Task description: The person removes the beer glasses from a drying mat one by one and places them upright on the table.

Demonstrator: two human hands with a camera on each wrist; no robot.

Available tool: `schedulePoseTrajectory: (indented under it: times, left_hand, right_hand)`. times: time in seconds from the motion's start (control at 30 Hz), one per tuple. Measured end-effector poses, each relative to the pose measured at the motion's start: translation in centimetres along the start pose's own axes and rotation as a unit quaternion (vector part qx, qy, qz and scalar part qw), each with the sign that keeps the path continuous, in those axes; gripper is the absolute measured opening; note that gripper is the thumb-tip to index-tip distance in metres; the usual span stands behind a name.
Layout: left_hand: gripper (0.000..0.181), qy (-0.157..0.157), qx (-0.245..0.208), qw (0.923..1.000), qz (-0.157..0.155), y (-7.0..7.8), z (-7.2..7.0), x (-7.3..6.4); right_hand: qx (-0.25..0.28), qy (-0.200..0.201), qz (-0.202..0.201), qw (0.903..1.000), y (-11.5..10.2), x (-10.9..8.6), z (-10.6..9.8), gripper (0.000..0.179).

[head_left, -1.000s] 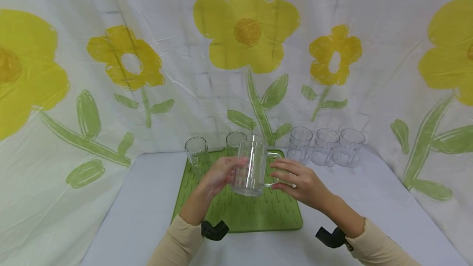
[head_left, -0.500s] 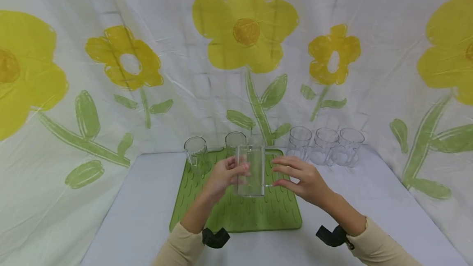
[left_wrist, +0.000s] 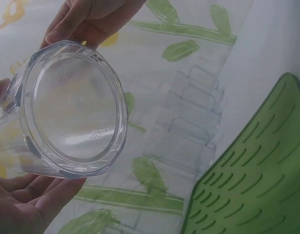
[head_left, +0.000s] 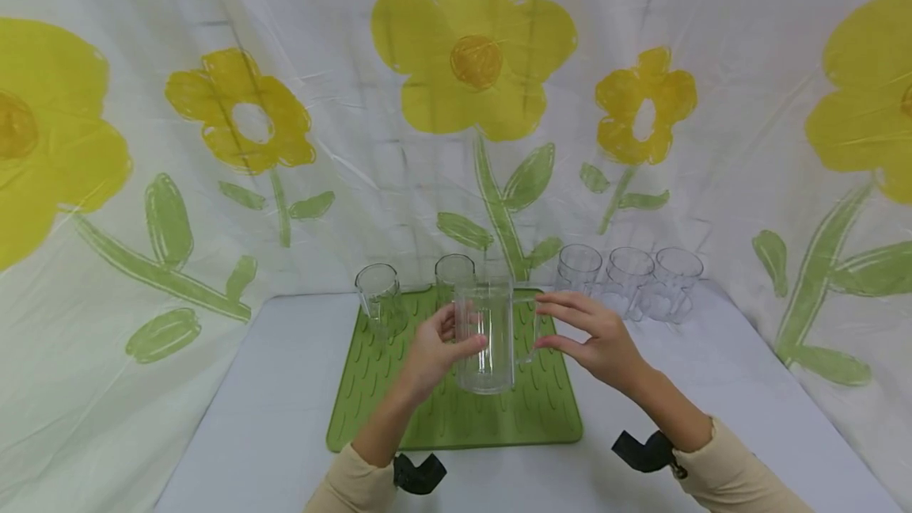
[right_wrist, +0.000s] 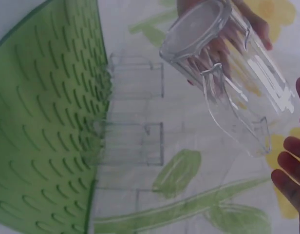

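A clear, faceted mug [head_left: 496,355] is held above the green mat, close to upright, its handle pointing right. My left hand [head_left: 432,353] grips the mug's body from the left, thumb across the near side. My right hand [head_left: 597,336] is at the handle [right_wrist: 228,109] with its fingers loosely spread; in the right wrist view the fingertips stand apart from it. The left wrist view looks onto the mug's round base [left_wrist: 74,109], with left fingers [left_wrist: 52,195] below it.
Under the hands lies a ridged green drying mat [head_left: 456,422] on a white table [head_left: 264,410]. Two clear mugs stand at its back, one at the left corner [head_left: 381,303] and one near the middle [head_left: 453,269]. Three more mugs [head_left: 630,279] stand in a row at the back right.
The mug has gone from tilted to near upright and come slightly lower. My left thumb has shifted down its side. My right hand has moved slightly right, its fingers still near the handle.
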State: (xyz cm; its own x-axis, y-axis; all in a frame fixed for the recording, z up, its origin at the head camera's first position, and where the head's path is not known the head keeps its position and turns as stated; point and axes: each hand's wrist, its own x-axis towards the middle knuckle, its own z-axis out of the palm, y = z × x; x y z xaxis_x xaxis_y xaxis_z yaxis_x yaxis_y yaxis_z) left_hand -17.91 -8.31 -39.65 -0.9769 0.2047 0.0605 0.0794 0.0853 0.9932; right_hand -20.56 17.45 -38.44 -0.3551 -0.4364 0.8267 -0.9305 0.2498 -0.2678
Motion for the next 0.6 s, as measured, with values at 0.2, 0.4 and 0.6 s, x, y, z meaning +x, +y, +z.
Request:
schedulePoseTrajectory:
  times: [0.2, 0.4, 0.6]
  left_hand:
    - [0.069, 0.015, 0.013, 0.9996, 0.021, -0.46, 0.39, -0.35]
    - [0.071, 0.016, -0.005, 0.9986, 0.050, -0.72, 0.75, -0.65]
    - [0.075, 0.006, -0.011, 0.9962, 0.087, -1.09, 0.89, -0.96]
  right_hand:
    - [0.015, 0.000, 0.034, 0.9993, 0.10, -0.01, -0.24, 0.038]
    - [0.022, -0.007, 0.071, 0.9972, 0.10, -0.17, -0.38, 0.052]
    - [0.027, -0.018, 0.094, 0.9951, 0.32, -0.39, -0.42, 0.058]
